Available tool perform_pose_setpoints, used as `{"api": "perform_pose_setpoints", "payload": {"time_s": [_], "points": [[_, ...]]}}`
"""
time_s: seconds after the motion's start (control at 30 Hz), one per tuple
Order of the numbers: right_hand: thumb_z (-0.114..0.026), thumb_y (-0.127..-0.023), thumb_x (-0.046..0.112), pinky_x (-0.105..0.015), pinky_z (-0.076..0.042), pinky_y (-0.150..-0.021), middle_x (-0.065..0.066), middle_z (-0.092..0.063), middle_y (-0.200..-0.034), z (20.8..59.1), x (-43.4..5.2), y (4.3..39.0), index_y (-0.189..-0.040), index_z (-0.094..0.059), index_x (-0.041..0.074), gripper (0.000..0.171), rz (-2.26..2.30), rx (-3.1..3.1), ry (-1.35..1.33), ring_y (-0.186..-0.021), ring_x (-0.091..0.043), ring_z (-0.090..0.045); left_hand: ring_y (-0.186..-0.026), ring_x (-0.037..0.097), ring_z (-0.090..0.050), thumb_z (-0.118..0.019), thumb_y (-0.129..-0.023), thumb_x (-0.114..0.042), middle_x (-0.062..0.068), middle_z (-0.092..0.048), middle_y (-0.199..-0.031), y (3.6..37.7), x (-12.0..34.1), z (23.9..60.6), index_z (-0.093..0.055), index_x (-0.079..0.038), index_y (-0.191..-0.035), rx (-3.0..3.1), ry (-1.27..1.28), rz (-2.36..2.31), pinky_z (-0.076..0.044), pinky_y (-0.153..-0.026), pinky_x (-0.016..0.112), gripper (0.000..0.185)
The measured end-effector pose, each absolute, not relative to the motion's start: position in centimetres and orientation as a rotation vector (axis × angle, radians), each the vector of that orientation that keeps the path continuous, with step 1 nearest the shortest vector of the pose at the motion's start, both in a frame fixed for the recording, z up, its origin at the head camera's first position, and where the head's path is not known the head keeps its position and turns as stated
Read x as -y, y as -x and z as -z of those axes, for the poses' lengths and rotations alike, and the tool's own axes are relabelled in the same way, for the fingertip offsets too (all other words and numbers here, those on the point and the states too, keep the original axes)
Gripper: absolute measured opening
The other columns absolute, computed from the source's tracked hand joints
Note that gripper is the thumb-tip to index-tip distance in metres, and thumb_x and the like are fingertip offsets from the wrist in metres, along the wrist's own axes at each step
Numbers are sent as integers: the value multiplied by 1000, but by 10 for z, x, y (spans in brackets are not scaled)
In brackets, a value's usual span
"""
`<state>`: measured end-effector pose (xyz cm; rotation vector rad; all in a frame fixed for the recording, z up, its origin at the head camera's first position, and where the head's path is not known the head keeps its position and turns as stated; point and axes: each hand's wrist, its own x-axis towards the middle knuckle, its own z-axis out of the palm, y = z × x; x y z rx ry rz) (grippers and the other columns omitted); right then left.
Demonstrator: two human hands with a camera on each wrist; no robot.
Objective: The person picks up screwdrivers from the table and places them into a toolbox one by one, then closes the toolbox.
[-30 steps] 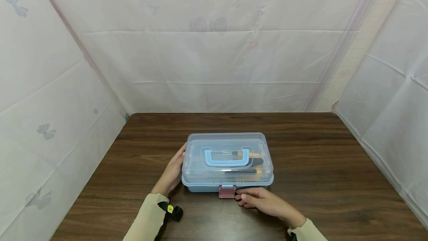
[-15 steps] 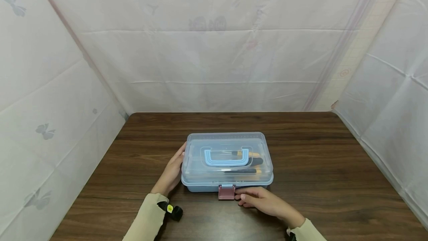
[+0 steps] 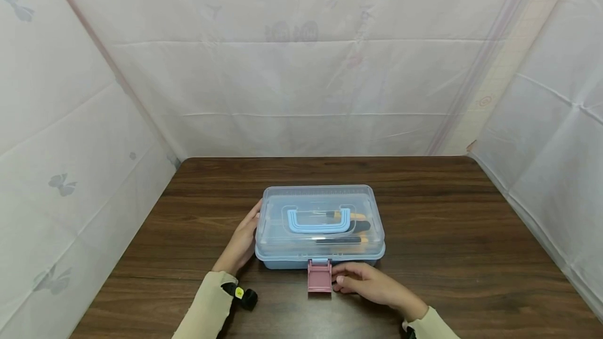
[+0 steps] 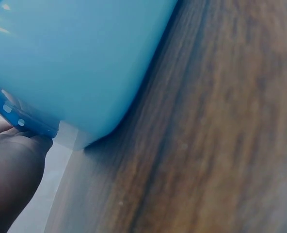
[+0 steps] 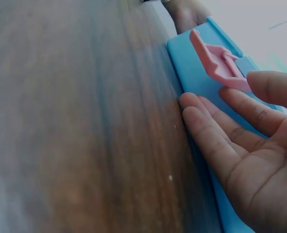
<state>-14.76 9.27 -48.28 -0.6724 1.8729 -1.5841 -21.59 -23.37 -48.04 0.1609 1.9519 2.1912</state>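
latch flipped open; fingers touching.

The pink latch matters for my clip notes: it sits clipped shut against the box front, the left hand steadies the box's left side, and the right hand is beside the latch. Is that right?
Not quite. The pink latch is flipped open, swung out from the box front, as the head and right wrist views show. The left hand does steady the left side, and the right hand is beside the latch.

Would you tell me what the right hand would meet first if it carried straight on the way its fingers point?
Most likely the pink latch, flipped out from the blue box. The right hand points left along the box's front, fingertips beside the latch, though depth is uncertain.
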Motion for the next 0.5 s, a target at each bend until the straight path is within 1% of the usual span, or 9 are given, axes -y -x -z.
{"api": "perform_pose_setpoints", "payload": {"time_s": [0.13,0.5], "points": [[-47,-102,19,-27,-54,-89,-28,-58,-124,483,-91,147,-129,-49,-12,42,1597,-1851,688,-106,-13,-64,-150,20,-5,-28,-107,-26,0,-11,-162,216,233,480,-15,-21,-155,-1941,-161,-2197,-7,-121,46,51],[-46,-102,14,-29,-55,-88,-26,-60,-118,482,-91,146,-127,-51,-12,37,1607,-1847,707,-101,-8,-64,-149,19,-5,-30,-106,-27,0,-12,-162,216,233,480,-15,-21,-155,-1927,-158,-2213,-7,-121,46,51]]}}
